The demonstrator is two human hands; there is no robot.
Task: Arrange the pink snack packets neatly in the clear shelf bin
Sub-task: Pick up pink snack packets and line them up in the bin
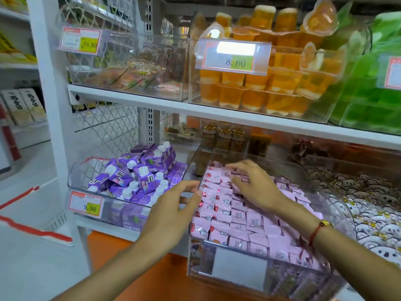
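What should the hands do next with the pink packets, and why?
Probably the right hand should push the far packets flat into line. It rests on the pink snack packets, which look rumpled near the back, while the left hand steadies the clear bin at its left wall.

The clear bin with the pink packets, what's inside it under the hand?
The clear plastic shelf bin holds rows of pink snack packets. The right hand rests on them near the back, so packets beneath it are hidden. The bin's bottom cannot be seen.

Left hand [173, 205] fingers relaxed, spread, thumb forward. Right hand [256, 183] palm-down, fingers extended, just right of left.
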